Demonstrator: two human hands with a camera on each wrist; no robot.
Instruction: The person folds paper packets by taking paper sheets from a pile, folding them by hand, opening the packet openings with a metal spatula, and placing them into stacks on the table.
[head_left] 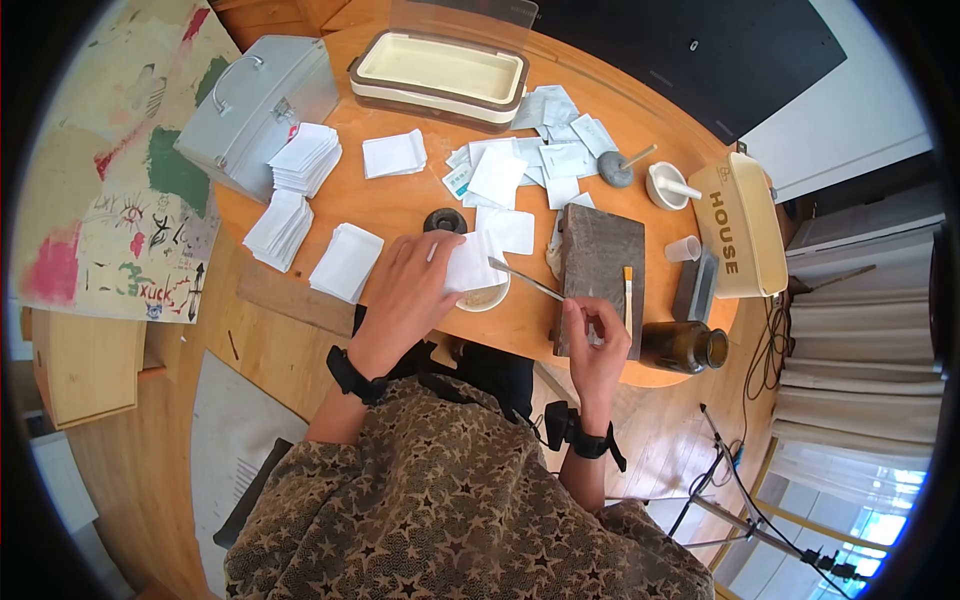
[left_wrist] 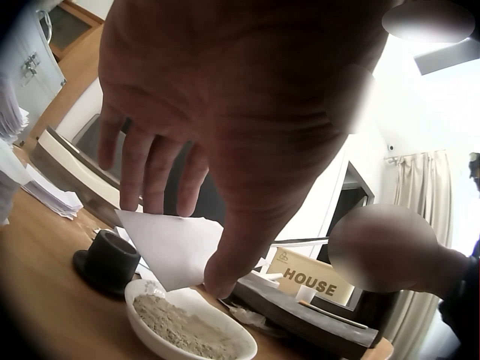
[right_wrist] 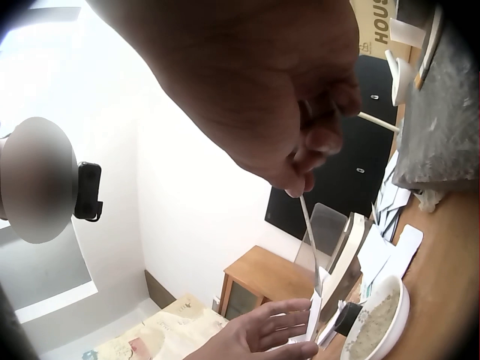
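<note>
My left hand (head_left: 405, 285) pinches a white paper packet (head_left: 470, 265) between thumb and fingers, tilted above a white bowl (head_left: 487, 298). Greyish powder (left_wrist: 176, 324) fills much of that bowl in the left wrist view. Between the thumb and fingers of my right hand (head_left: 597, 345) is a thin metal spatula (head_left: 527, 278). Its flat tip points left and lies right at the packet's edge. A small black hat-shaped pot (left_wrist: 111, 261) stands beside the bowl.
Stacks of white packets (head_left: 347, 262) lie at left, near a metal case (head_left: 260, 105). Loose sachets (head_left: 565, 160) spread behind. To the right are a dark slab (head_left: 600, 250) with a brush (head_left: 628, 290), a brown jar (head_left: 680, 347), a mortar (head_left: 668, 188) and a HOUSE box (head_left: 738, 225).
</note>
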